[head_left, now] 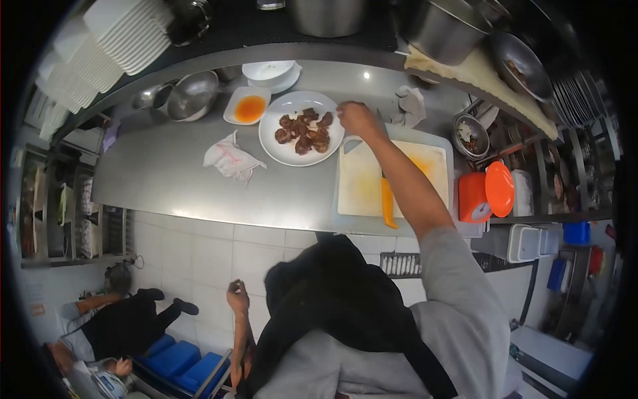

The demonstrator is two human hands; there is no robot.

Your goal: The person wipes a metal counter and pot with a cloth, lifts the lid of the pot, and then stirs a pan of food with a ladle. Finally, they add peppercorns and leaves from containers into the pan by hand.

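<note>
A white plate (pixel 269 141) of browned meat pieces (pixel 304 132) lies on the steel counter. My right hand (pixel 359 121) reaches across a white cutting board (pixel 355 189) and is closed at the plate's right rim, with its fingertips on the edge. On the board rests a knife with a yellow handle (pixel 387 205), its blade partly hidden by my forearm. Low at my side, over the floor, my left hand (pixel 237 297) is held with curled fingers; what they hold, if anything, I cannot make out.
A square dish of orange sauce (pixel 250 108), white bowls (pixel 269 73) and a crumpled cloth (pixel 232 158) lie near the plate. An orange scale (pixel 474 197) stands right of the board. An overhead shelf holds pots and stacked dishes. Another person (pixel 100 326) is at lower left.
</note>
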